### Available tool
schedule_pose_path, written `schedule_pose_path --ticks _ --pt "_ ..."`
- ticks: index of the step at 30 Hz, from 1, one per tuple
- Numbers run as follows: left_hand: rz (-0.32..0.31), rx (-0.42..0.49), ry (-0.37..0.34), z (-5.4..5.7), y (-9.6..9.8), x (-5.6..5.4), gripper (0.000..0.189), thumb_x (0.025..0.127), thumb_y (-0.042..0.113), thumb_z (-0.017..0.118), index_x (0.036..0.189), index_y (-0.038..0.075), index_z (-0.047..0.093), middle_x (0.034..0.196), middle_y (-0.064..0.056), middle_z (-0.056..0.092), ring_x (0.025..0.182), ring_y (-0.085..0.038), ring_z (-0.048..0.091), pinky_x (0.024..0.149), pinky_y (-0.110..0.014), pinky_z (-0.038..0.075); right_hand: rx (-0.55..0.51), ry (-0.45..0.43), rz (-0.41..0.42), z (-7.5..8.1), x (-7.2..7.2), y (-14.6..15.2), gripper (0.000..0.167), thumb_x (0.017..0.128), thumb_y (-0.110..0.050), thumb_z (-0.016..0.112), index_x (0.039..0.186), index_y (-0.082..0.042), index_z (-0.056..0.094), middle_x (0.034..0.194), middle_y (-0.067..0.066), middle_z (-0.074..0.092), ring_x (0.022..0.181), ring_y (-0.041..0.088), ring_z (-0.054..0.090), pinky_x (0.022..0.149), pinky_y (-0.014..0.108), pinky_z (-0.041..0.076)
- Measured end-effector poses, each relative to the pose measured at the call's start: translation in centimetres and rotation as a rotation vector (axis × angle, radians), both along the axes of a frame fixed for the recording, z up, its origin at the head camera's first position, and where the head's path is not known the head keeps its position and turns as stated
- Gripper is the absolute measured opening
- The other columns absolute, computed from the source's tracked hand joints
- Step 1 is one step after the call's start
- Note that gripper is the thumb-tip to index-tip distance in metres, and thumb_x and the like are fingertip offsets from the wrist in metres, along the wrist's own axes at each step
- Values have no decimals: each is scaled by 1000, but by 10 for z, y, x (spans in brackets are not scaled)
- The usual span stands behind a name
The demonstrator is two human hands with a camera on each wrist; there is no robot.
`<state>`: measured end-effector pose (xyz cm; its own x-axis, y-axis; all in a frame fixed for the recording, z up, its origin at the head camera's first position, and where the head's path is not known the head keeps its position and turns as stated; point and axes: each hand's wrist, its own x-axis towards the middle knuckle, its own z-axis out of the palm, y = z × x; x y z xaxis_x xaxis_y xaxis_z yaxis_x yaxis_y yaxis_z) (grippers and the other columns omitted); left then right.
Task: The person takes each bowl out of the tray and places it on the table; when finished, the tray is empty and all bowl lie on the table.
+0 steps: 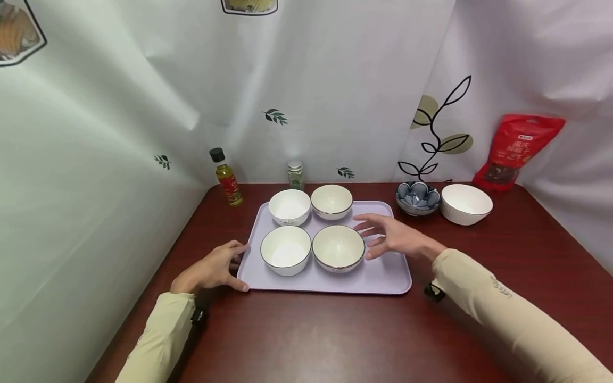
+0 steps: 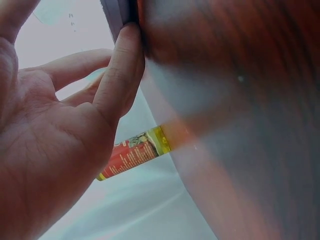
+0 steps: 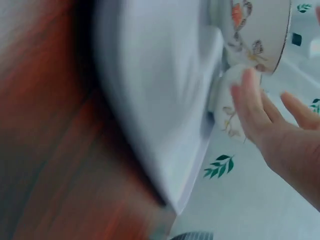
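Observation:
On a lilac tray (image 1: 306,284) stand two white bowls (image 1: 286,249) on the left and two cream bowls (image 1: 338,248) on the right, in two rows. My left hand (image 1: 215,268) is at the tray's left side, its fingertips right at the edge and its thumb by the front left corner. In the left wrist view, the fingers (image 2: 117,70) of that hand look fairly straight against the rim. Over the tray's right part, my right hand (image 1: 390,235) hovers beside the front cream bowl with fingers spread, holding nothing. Floral decoration shows on a bowl (image 3: 257,35) in the right wrist view.
Behind the tray on the left are an oil bottle (image 1: 226,178) and a spice jar (image 1: 295,175). To its right sit a blue patterned bowl (image 1: 417,199) and a white ribbed bowl (image 1: 465,205). A red pouch (image 1: 517,151) leans on the back curtain.

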<state>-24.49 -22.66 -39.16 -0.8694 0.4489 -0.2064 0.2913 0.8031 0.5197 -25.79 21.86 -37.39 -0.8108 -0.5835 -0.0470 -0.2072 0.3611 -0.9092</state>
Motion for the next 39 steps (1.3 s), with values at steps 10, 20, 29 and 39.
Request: schedule_pose_path --ticks 10,20,29,39 --pt "-8 14 -15 -1 -2 -3 108 64 23 96 148 -13 38 131 -20 49 115 -36 66 97 -46 58 120 27 36 1 -4 -31 102 64 -9 91 152 -3 39 148 22 49 131 38 50 110 45 43" --pt "-11 13 -12 -2 -1 -5 106 64 24 96 146 -13 40 133 -20 49 113 -34 67 97 -45 58 127 10 18 -4 -5 -38 114 56 -10 94 154 -6 36 151 16 47 141 33 38 123 52 21" --pt "-18 -20 23 2 -2 -2 106 65 27 96 147 -11 41 133 -20 49 113 -33 66 97 -46 57 109 16 69 -6 -7 -45 123 53 -10 96 157 -8 29 151 15 47 138 31 41 122 50 24" --pt "-17 20 2 -2 -3 -1 106 65 25 96 147 -12 40 131 -19 49 113 -34 67 97 -46 57 153 86 5 -8 -4 -44 119 49 -15 97 153 -7 38 144 13 54 131 28 48 116 44 33"
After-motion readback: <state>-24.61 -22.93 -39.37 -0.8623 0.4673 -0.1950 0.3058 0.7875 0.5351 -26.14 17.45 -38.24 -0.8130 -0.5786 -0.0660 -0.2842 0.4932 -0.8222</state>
